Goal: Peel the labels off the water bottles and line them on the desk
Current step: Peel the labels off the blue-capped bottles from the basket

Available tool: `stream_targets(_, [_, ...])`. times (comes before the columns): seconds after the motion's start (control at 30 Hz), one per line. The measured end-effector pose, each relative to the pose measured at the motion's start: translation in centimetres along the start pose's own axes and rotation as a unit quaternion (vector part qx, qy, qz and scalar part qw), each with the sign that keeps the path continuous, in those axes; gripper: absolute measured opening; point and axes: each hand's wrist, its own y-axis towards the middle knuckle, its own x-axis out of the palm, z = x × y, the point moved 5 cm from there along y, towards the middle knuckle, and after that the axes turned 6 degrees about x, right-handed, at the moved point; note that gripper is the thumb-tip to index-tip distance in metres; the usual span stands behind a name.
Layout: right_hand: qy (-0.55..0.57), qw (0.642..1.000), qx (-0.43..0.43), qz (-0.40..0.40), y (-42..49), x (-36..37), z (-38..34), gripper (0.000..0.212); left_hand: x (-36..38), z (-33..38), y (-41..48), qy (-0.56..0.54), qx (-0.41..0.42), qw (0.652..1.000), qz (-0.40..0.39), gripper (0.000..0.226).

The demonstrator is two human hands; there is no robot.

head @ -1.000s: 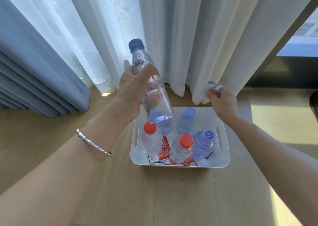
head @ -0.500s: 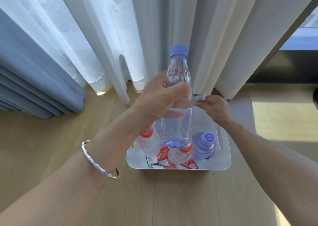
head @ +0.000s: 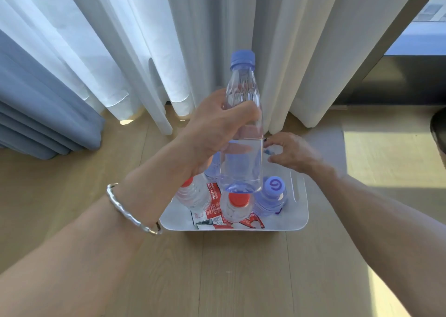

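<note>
My left hand [head: 217, 133] holds the clear plastic bottle with a blue cap [head: 242, 92] upright over the white plastic tub [head: 303, 208], and my right hand [head: 292, 153] curls beside it, holding I cannot tell what.

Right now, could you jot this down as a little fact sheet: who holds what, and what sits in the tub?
Left hand: grips a clear bottle, blue cap, upright, above the tub
Label on that bottle: none visible
Right hand: fingers curled over the tub's far side, blue scrap at fingertips, grip unclear
Tub: white, on a wooden surface
In tub: two red-capped bottles, at least one blue-capped bottle, loose red labels
</note>
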Motion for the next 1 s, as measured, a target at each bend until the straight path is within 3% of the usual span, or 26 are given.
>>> stream_targets(0.1, [-0.025,1.000,-0.012,0.004,-0.1,0.1,0.1,0.039,0.7,-0.1,0.0,0.008,-0.002,1.000,-0.006,0.020])
stream_targets(0.3, [-0.075,0.996,0.019,0.033,-0.1,-0.7,-1.3,0.029,1.0,-0.2,-0.5,0.030,-0.008,0.999,-0.004,0.023])
stream_targets(0.43, [-0.010,0.993,0.069,0.092,-0.2,-3.4,-3.2,0.023,0.6,0.0,-0.6,0.029,0.001,1.000,0.006,0.024])
stream_targets(0.5, [0.054,0.984,0.075,0.150,-0.6,-5.7,-5.1,0.024,0.3,0.5,-0.4,0.014,0.019,1.000,0.013,0.024])
stream_targets(0.57, [0.218,0.963,0.040,0.152,-1.7,-8.0,-7.9,0.027,0.1,0.9,-0.1,0.000,0.035,0.999,0.037,0.029])
stream_targets(0.63, [0.411,0.909,-0.044,0.051,-2.9,-9.4,-11.6,0.038,-0.1,1.4,0.3,0.009,0.068,0.996,0.057,0.033])
stream_targets(0.7, [0.498,0.860,-0.108,-0.015,-4.3,-10.5,-14.3,0.058,0.2,1.8,0.6,0.051,0.116,0.990,0.061,0.041])
stream_targets(0.77, [0.475,0.871,-0.128,0.003,-5.3,-11.3,-15.6,0.055,0.5,1.7,1.0,0.110,0.141,0.981,0.071,0.062])
stream_targets(0.87, [0.374,0.917,-0.108,0.087,-5.6,-11.8,-15.3,0.026,1.0,0.9,1.6,0.160,0.114,0.978,0.073,0.100])
stream_targets(0.9, [0.363,0.921,-0.088,0.111,-5.5,-11.9,-14.7,0.022,1.3,0.8,1.7,0.187,0.103,0.975,0.063,0.102])
stream_targets(1.0, [0.334,0.925,-0.057,0.169,-5.3,-11.9,-13.3,0.014,2.5,0.8,1.6,0.278,0.092,0.956,0.014,0.068])
